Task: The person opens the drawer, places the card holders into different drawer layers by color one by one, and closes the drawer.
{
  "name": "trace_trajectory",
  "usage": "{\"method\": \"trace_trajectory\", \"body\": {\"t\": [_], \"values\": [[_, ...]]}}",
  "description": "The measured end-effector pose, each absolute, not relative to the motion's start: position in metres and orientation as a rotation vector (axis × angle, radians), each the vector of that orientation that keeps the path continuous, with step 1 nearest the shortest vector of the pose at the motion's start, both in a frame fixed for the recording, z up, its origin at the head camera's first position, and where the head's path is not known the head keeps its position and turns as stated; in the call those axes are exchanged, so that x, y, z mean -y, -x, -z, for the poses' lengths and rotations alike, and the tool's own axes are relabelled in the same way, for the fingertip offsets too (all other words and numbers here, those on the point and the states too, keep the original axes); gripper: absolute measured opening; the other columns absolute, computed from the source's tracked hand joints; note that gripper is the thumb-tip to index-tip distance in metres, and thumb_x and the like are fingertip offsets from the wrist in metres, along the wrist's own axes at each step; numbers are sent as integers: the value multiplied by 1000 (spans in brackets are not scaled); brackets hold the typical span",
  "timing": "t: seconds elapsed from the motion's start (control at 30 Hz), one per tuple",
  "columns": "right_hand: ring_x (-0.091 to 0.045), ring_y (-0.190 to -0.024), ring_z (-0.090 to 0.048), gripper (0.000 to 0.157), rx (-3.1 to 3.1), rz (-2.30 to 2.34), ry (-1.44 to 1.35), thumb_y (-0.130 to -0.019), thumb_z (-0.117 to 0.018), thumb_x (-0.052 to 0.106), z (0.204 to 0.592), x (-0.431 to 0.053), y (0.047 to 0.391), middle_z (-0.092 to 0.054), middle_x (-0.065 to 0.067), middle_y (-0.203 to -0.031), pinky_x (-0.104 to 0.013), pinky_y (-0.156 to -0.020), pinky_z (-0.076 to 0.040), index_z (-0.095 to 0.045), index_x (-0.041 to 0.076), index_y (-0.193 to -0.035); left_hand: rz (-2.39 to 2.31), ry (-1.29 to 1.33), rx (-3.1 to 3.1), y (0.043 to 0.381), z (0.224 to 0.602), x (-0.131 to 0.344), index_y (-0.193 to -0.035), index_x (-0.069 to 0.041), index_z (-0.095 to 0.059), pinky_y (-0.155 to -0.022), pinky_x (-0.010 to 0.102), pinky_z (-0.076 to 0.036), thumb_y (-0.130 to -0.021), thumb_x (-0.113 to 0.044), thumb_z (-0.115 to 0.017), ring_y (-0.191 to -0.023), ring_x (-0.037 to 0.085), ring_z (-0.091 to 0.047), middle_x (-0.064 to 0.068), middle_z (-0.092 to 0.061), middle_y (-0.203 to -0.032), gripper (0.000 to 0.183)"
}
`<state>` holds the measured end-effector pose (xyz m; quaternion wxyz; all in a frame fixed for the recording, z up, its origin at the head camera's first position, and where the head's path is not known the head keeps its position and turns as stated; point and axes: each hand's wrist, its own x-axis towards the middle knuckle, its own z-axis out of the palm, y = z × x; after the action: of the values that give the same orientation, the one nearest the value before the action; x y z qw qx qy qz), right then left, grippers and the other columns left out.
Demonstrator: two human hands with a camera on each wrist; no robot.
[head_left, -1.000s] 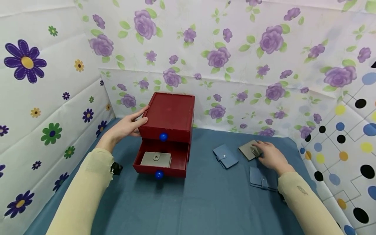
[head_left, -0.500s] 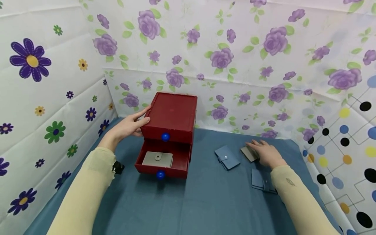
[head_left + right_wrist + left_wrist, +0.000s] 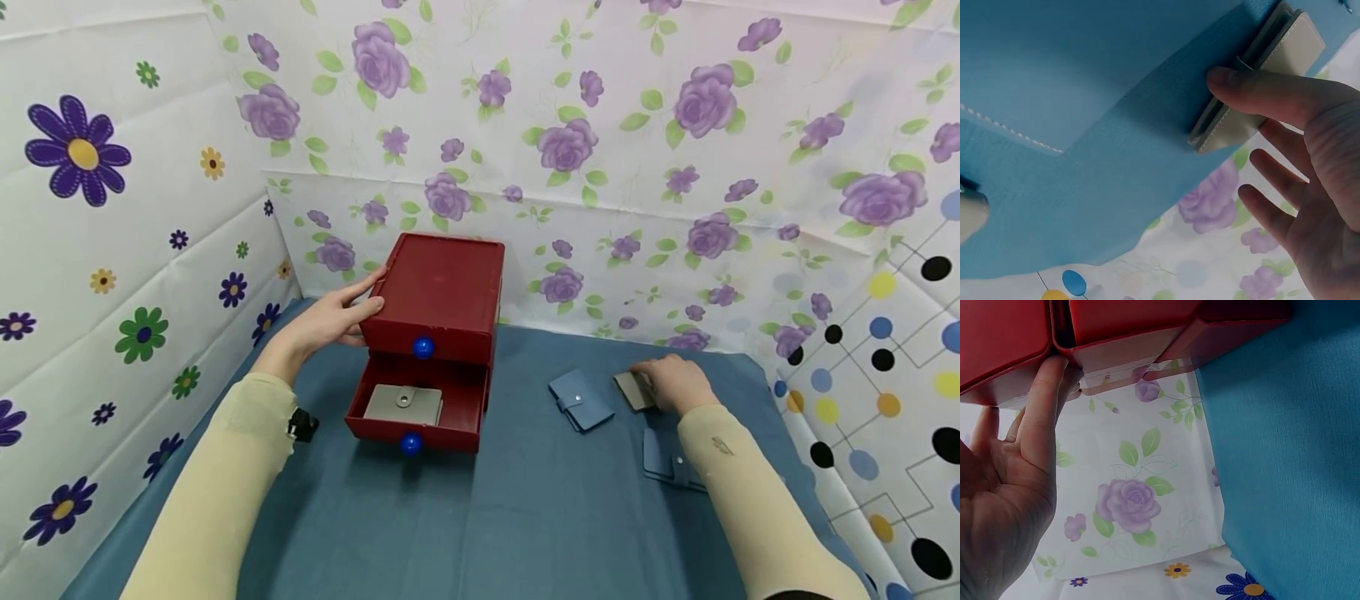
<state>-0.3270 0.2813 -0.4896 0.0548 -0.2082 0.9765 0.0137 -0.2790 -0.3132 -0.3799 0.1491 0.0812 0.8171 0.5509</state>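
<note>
In the head view a dark red two-drawer box (image 3: 442, 283) stands left of centre, its lower drawer (image 3: 467, 404) pulled out. A grey snap wallet (image 3: 386, 404) lies in that drawer. My left hand (image 3: 321, 327) rests with extended fingers and thumb against the box's left side; the left wrist view shows the fingertips at its wall. At the right, my right hand (image 3: 675, 383) pinches a second grey wallet (image 3: 1294, 47) between thumb and forefinger, the thumb beside its strap. In the right wrist view the wallet stands tilted, and the other fingers are spread apart below it.
One blue wallet (image 3: 581, 400) lies between the box and my right hand. Another blue wallet (image 3: 658, 457) lies below that hand, partly covered by the sleeve. Blue cloth (image 3: 540, 517) covers the table; patterned sheets (image 3: 510, 125) stand at the back and sides.
My right hand has shifted a little left over the grey wallet, and its outstretched fingers have curled in to pinch it. The left hand stays at the box.
</note>
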Motion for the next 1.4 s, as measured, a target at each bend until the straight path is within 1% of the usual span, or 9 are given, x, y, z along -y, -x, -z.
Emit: {"method": "trace_trajectory", "body": {"t": [0.07,0.13,0.3,0.37,0.6,1.0,1.1,1.23,1.4], "values": [[-48,-110,-64,54,-2954,-43,594,-93,-68,-11,487,-280,328,-71,-25,-120,-61,-82,-55,-70,10,-143,-1580,-241,-2350,280,379,313,-169,-51,-14,-97,54,-59,-111,-51,-56,-120,41,-71,22,-26,-173,71],[-47,-109,-64,55,-2940,-25,540,-91,-73,-8,486,-280,328,-70,-26,-119,-60,-79,-56,-70,9,-142,-1579,-248,-2348,280,379,312,-169,-51,-14,-98,54,-58,-111,-52,-55,-121,42,-70,20,-23,-174,72],[-46,-102,-65,72,-2911,57,381,-71,-97,7,482,-278,332,-69,-28,-117,-59,-73,-58,-71,3,-138,-1589,-253,-2345,280,379,312,-169,-50,-15,-101,59,-55,-111,-51,-55,-126,45,-66,18,-19,-176,71],[-46,-101,-64,78,-2891,77,323,-67,-101,11,481,-278,332,-69,-29,-116,-60,-73,-58,-71,1,-138,-1589,-253,-2342,280,380,312,-169,-50,-14,-101,60,-55,-111,-50,-55,-127,45,-66,18,-18,-176,71],[-47,-103,-62,82,-2855,100,257,-68,-101,12,480,-277,332,-66,-31,-119,-60,-73,-57,-67,0,-142,-1577,-242,-2342,280,380,313,-169,-52,-15,-99,55,-58,-110,-52,-56,-122,40,-70,23,-30,-170,71],[-39,-94,-63,75,-2860,124,267,-70,-98,10,471,-275,326,-68,-29,-118,-56,-73,-58,-69,0,-139,-1572,-244,-2348,279,377,312,-168,-54,-15,-102,59,-55,-110,-52,-56,-128,44,-65,17,-17,-176,71],[-40,-97,-63,76,-2857,146,254,-71,-98,10,470,-275,322,-66,-30,-122,-57,-74,-57,-68,0,-140,-1575,-247,-2349,280,376,311,-168,-53,-15,-103,62,-53,-110,-52,-56,-130,46,-64,15,-14,-177,71],[-44,-104,-63,76,-2868,168,235,-71,-98,10,473,-277,320,-65,-32,-127,-60,-79,-57,-68,1,-140,-1571,-256,-2350,280,376,310,-168,-53,-15,-101,59,-55,-110,-52,-56,-132,46,-62,13,-12,-178,71],[-49,-113,-62,78,-2878,196,252,-72,-99,13,481,-281,324,-63,-32,-133,-62,-82,-56,-68,3,-142,-1574,-245,-2348,278,378,313,-169,-51,-14,-102,59,-55,-111,-51,-55,-129,46,-64,16,-14,-177,71]]}}
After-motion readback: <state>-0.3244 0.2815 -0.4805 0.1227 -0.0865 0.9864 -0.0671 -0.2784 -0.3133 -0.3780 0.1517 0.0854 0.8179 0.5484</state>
